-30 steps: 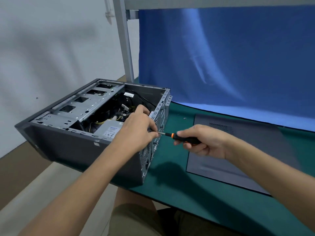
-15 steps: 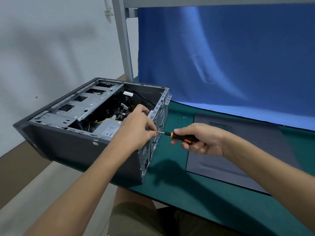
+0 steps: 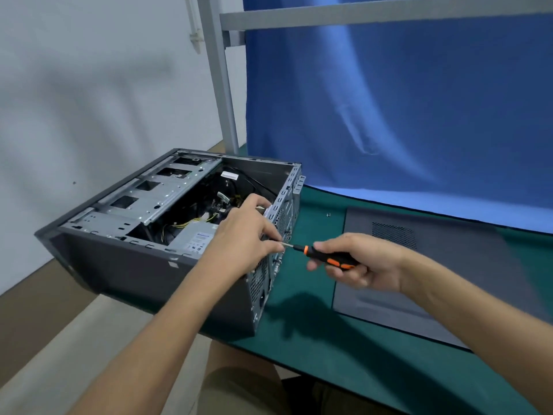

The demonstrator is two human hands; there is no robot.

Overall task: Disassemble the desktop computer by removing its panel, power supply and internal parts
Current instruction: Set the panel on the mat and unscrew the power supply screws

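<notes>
The dark grey computer case (image 3: 125, 274) lies on its side at the table's left edge, its open side facing up. Inside it sit a silver drive cage (image 3: 155, 202), cables and the grey power supply (image 3: 197, 239). My left hand (image 3: 248, 235) grips the top of the case's rear wall, its fingertips at the screwdriver's tip. My right hand (image 3: 362, 262) holds a black and orange screwdriver (image 3: 326, 255) level, the shaft pointing left at the perforated rear wall (image 3: 269, 271). The screw itself is hidden by my left fingers.
The removed grey side panel (image 3: 419, 283) lies flat on the green mat (image 3: 314, 348) to the right. A small screw (image 3: 328, 215) lies on the mat behind it. A blue cloth (image 3: 389, 115) hangs at the back, beside a grey metal post (image 3: 221, 85). The case overhangs the table's left edge.
Both hands and the screwdriver stay at the rear wall. My right hand has shifted slightly on the handle; the view has tilted a little.
</notes>
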